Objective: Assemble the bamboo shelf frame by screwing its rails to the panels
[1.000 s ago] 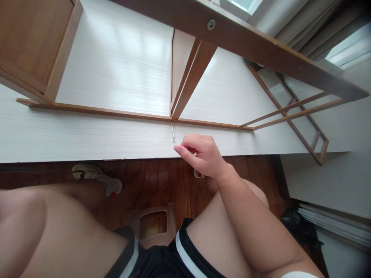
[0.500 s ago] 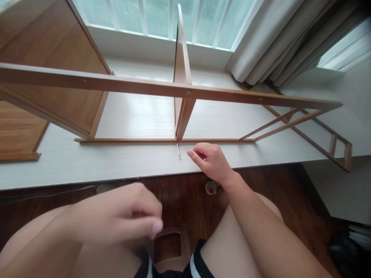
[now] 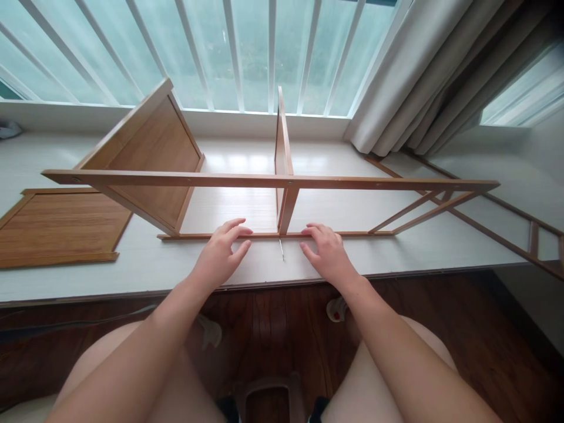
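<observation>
A partly built wooden shelf frame (image 3: 264, 180) lies on its side on a white windowsill platform (image 3: 396, 252). Its lower rail (image 3: 356, 234) rests on the platform, and an upright divider (image 3: 282, 158) joins it to the upper rail. My left hand (image 3: 222, 252) lies open, fingers spread, with its fingertips at the lower rail left of the divider. My right hand (image 3: 326, 249) is open too, its fingers touching the rail right of the divider. A thin metal pin or screw (image 3: 281, 249) lies on the platform between my hands.
A loose wooden panel (image 3: 57, 226) lies flat at the left. A ladder-like side frame (image 3: 506, 217) lies at the right. Behind are a barred window (image 3: 198, 53) and grey curtains (image 3: 418, 76). Below the platform edge are a dark wood floor, my knees and a stool (image 3: 264, 399).
My view has tilted up towards the window. My left hand came up from my lap to the lower rail. My right hand opened from a loose curl and moved onto the rail.
</observation>
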The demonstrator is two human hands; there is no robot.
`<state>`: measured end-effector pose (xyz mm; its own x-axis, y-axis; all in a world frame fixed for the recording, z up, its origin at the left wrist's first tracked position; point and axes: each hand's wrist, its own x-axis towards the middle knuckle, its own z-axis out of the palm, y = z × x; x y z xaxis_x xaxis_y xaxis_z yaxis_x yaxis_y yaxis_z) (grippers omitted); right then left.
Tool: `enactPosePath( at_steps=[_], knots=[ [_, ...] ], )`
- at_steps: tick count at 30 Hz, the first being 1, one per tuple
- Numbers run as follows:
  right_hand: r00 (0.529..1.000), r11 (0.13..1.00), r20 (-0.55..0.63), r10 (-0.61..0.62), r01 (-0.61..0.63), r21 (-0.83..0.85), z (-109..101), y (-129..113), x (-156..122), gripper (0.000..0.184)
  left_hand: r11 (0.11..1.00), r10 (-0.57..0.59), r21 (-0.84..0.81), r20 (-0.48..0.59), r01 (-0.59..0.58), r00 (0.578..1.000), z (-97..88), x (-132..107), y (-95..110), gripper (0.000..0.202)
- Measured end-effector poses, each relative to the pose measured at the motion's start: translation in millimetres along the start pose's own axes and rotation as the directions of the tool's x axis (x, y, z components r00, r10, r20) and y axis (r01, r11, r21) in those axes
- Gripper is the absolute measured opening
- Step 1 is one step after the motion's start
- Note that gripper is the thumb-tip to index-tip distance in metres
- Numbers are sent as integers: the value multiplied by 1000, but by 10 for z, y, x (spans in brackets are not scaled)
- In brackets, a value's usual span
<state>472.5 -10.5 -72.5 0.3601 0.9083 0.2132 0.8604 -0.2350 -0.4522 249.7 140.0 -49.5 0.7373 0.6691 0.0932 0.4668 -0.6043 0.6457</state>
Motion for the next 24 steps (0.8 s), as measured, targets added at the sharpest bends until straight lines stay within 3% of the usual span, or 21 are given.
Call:
enactPosePath(
  at_steps=[7, 24],
  knots=[
    [999, 999, 47, -11, 13, -42, 4, -28, -60, 24, 997, 48, 58, 32, -49, 998, 134, 24, -105, 26],
    [1000, 998, 12, -29, 29, -50, -18, -105, -347, 24, 994, 95, 49, 56, -97, 994, 137, -224, -54, 29]
  ],
)
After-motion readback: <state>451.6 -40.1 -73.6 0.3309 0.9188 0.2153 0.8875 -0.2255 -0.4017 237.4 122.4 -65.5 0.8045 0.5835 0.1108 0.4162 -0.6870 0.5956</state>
